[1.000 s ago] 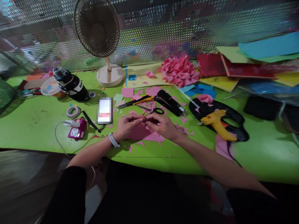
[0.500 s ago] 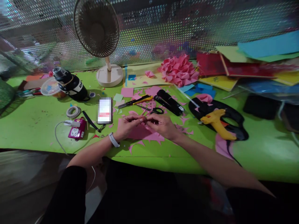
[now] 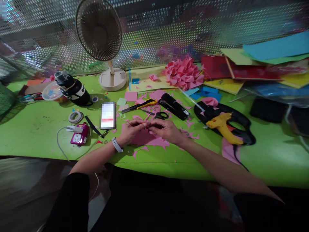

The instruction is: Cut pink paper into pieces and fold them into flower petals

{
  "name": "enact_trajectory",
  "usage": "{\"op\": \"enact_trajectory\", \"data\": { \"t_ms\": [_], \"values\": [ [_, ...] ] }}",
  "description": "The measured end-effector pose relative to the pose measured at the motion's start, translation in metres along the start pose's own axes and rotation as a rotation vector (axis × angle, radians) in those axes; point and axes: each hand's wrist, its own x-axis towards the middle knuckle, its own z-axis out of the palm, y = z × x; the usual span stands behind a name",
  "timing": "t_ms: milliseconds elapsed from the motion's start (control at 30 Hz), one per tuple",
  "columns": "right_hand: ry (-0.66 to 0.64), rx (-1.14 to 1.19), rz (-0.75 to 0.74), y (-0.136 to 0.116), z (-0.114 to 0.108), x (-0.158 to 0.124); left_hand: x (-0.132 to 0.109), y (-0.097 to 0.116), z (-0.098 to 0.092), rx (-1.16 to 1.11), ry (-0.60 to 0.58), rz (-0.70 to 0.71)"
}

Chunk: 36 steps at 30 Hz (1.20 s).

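Observation:
My left hand (image 3: 134,129) and my right hand (image 3: 167,130) meet at the fingertips, both closed in a pinch. Whatever lies between the fingers is tiny and mostly hidden; I cannot make it out. Beneath them lies a pink paper sheet (image 3: 149,140) with jagged offcuts around it. Just beyond my right hand are black-handled scissors (image 3: 161,115), partly covered by pink scraps, and a black stapler (image 3: 174,106). A yellow and black utility knife (image 3: 140,105) rests farther back. Past it stands a cluster of folded pink paper petals (image 3: 184,74).
On the right, a yellow glue gun (image 3: 223,127) lies on a black stand (image 3: 241,120). At left are a phone (image 3: 107,115), a tape roll (image 3: 75,116), a purple power adapter (image 3: 79,134) and a black bottle (image 3: 74,90). A fan (image 3: 112,79) stands behind, near stacked coloured sheets (image 3: 275,48).
My fingers have shifted slightly against each other, with the hands staying over the pink sheet. The whole view has moved a little; nothing on the table has visibly changed place.

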Motion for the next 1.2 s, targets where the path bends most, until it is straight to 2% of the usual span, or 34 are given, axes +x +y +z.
{"op": "enact_trajectory", "data": {
  "t_ms": [367,767,967,1200],
  "values": [
    [-0.025,0.003,0.065,-0.0018,0.0028,-0.0023,-0.0032,-0.0005,-0.0006,0.124,0.045,0.155],
    [-0.118,0.068,0.107,0.0071,-0.0027,0.0032,-0.0018,0.0,0.0003,0.076,-0.002,0.093],
    [-0.062,0.113,0.149,0.001,0.0016,-0.0004,-0.0015,-0.0001,0.0008,0.074,0.036,0.112],
    [-0.082,0.087,0.138,-0.0006,-0.0005,0.0023,-0.0012,-0.0027,-0.0016,0.084,0.04,0.09]
  ]
}}
